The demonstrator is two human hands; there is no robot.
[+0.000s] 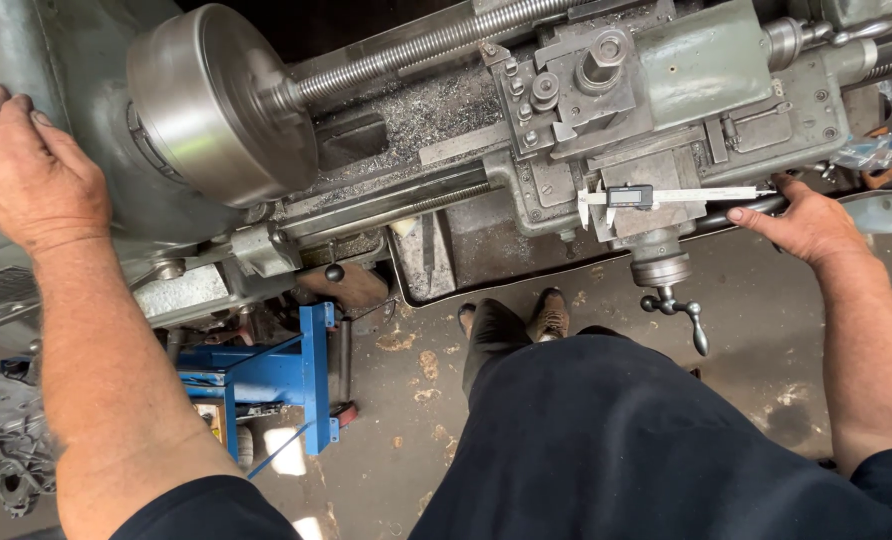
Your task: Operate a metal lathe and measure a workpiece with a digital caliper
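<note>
I stand over a grey metal lathe point(686, 60). My left hand point(28, 170) rests flat on the headstock at the far left, fingers spread, holding nothing. Beside it is the large round steel chuck point(216, 100), with a long threaded bar point(426, 45) running from it to the right. My right hand point(806, 222) grips a dark lever point(736, 208) at the front of the carriage. A digital caliper point(656, 196) lies on the carriage just left of that hand. A crank handle point(674, 305) hangs below the carriage.
Metal chips cover the lathe bed point(436, 110). A blue metal stand point(286, 375) sits on the stained concrete floor at lower left, next to grey cast parts point(6, 440). My shoes point(516, 318) are close to the chip tray point(426, 260). Clear plastic bags point(881, 150) lie at right.
</note>
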